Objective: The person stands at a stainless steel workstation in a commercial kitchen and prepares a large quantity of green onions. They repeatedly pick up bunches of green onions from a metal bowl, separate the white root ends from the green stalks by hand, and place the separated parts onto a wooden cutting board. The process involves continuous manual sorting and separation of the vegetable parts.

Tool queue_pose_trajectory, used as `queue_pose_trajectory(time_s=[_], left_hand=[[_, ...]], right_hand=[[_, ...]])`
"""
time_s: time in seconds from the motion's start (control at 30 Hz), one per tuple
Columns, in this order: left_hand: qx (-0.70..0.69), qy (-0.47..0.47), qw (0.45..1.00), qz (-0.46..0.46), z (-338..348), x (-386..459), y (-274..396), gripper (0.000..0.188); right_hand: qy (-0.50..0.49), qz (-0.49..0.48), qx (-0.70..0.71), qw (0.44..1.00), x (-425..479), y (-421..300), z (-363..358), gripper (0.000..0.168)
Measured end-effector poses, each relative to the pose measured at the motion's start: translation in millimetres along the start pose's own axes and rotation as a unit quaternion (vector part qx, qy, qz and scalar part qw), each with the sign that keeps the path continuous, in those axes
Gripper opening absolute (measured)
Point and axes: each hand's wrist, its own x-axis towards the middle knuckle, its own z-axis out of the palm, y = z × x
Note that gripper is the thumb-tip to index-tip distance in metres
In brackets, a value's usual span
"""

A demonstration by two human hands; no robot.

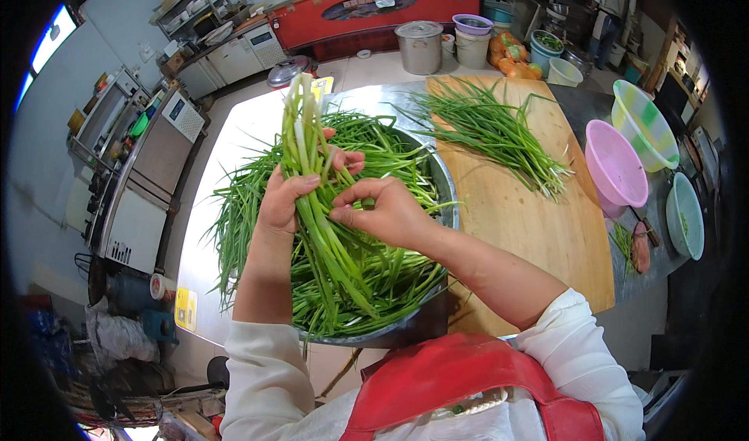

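Note:
My left hand (292, 198) grips a bunch of long green leafy stalks (327, 239), likely scallions or garlic chives, with the pale stem ends pointing up. My right hand (377, 207) is at the bunch's right side, thumb and forefinger pinched close together; whether a leaf is between them I cannot tell. Under both hands a large round metal basin (452, 192) is heaped with the same greens (374, 300), which spill over its left side. To the right, another pile of greens (497, 131) lies on a wooden board (526, 242), white ends toward the lower right.
A pink plastic basin (617, 163), a green-and-white basin (643, 125) and a pale green colander (686, 216) stand right of the board. Near them lie a few green stalks (623, 245) and a knife (650, 232). A lidded steel pot (419, 46) stands beyond the table; a person (605, 20) is at the far right.

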Motion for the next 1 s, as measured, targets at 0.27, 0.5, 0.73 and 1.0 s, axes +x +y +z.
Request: queue_pose_trajectory(time_s=[0.27, 0.5, 0.73, 1.0], left_hand=[[0.073, 0.03, 0.996, -0.05, -13, -6, 2, 0.063], [-0.004, 0.026, 0.995, -0.093, -8, -2, -3, 0.063], [-0.008, 0.045, 0.996, -0.075, -13, -4, -10, 0.056], [0.057, 0.042, 0.994, -0.079, -17, -2, -18, 0.06]], right_hand=[[-0.006, 0.107, 0.153, 0.982, 5, -3, -30, 0.015], [-0.05, 0.165, 0.141, 0.975, 2, -4, -38, 0.016], [0.094, -0.163, -0.184, 0.965, 5, -1, -26, 0.009], [0.041, -0.158, -0.179, 0.97, 2, 21, -4, 0.005]])
